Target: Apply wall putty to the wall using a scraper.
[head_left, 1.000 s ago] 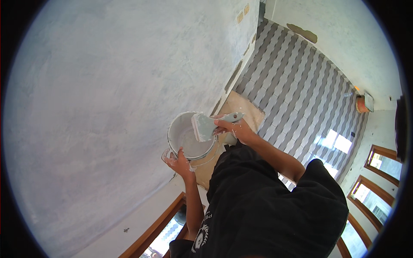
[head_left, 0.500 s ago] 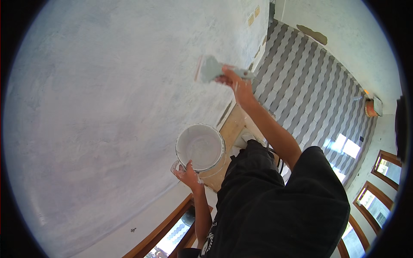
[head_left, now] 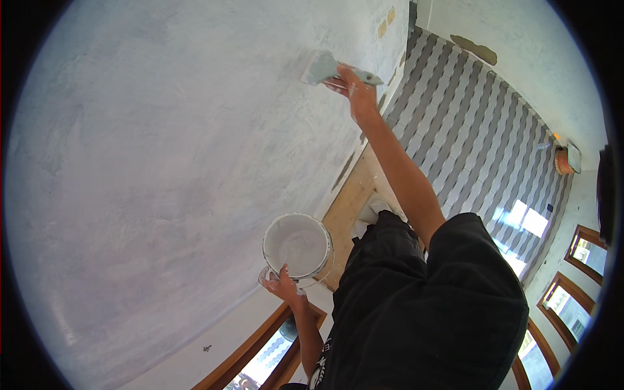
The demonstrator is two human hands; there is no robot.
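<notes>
My right hand point(head_left: 357, 94) is closed round the handle of a wide, flat paintbrush point(head_left: 323, 67) with a grey-green body. The pale bristle end points left, at or very close to the whitish, streaky wall point(head_left: 162, 149); exact contact is hard to tell. Lower down, my left hand point(head_left: 283, 286) grips the near rim of a round white bucket point(head_left: 275, 237), its thumb over the edge. Whitish liquid coats the bucket's inside, and a thin wire handle hangs at its right. White smears mark the fingers of both hands.
Below me a light-brown board point(head_left: 344, 214) runs along the wall's foot. Grey-and-white patterned tiles point(head_left: 468, 143) cover the floor at right, with an orange container point(head_left: 564, 161) near the far wall. Wood-framed windows point(head_left: 564, 302) stand at lower right, another wooden frame point(head_left: 247, 348) at lower left.
My right hand and the brush have moved up the picture, farther along the wall, the arm stretching out. The bucket in my left hand sits slightly lower.
</notes>
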